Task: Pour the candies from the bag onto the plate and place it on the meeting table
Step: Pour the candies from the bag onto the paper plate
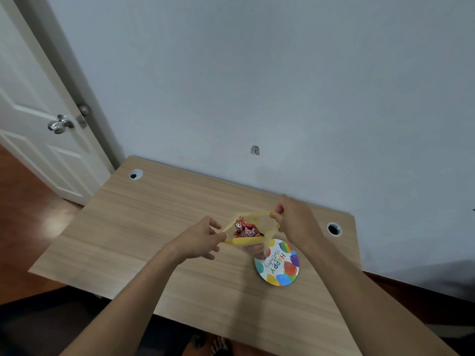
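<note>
While hands hold the bag [250, 233], the plate [279, 264] reads "HAPPY".

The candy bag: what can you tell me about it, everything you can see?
The candy bag is clear plastic with a yellow top edge. It is held upright above the wooden table, its mouth pulled wide open by the left hand and right hand. Red-wrapped candies show inside. Its lower end overlaps the birthday plate.
</note>
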### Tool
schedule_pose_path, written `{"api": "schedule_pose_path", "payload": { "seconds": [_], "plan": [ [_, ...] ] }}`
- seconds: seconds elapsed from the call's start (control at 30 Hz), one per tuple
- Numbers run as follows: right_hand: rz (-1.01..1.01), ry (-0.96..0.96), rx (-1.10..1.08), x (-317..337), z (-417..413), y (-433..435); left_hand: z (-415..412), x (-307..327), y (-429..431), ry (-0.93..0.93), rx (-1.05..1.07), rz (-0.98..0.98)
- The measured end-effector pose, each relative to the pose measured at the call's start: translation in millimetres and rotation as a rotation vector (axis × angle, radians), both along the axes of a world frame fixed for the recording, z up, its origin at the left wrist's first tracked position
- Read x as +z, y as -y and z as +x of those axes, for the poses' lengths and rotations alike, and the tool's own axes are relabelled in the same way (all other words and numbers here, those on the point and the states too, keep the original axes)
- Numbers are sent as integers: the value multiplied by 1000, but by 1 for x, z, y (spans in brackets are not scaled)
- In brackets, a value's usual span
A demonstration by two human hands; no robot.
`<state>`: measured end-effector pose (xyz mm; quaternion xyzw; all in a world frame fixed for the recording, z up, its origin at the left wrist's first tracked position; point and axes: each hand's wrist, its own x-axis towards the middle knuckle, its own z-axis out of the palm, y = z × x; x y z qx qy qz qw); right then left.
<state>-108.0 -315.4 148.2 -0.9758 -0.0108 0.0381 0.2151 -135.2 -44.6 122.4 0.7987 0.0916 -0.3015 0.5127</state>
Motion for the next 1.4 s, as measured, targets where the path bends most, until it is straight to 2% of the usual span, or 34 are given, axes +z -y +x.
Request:
{"api": "schedule_pose_path", "payload": {
  "seconds": [0.13,0.27,0.33,0.43,0.47,0.57,0.63,0.7,0.77,1.0,1.13,1.23,1.33,1.4],
  "plan": [
    [-30,79,79,3,-4,-4,-6,-13,-8,-36,-156,-128],
    [-70,128,129,3,-13,-2,-5,-28,-6,-56,6,-297],
    [-64,138,133,7,-17,0,-6,-37,-1,98,7,-222],
    [-43,140,121,11,-21,4,-9,-53,5,440,-289,66],
    [-27,128,107,14,-22,5,-7,-58,10,524,-371,105],
    [53,45,141,21,-18,10,2,-58,32,647,-440,90],
    [143,10,158,23,-17,16,9,-58,44,691,-410,-4],
    [228,-28,117,21,-16,23,10,-56,51,578,-327,-128],
    [351,-93,29,17,-18,29,10,-57,55,576,-282,-148],
    [1037,-433,-411,-28,-31,53,6,-63,65,353,-126,-346],
    [1357,-542,-456,-65,-42,49,7,-71,75,252,-101,-362],
    [1426,-550,-473,-87,-51,48,10,-82,82,115,-2,-373],
    [1354,-596,-486,-104,-60,50,13,-91,92,-2,81,-420],
    [1281,-614,-504,-112,-64,51,16,-100,101,-20,47,-424]
  ]
}}
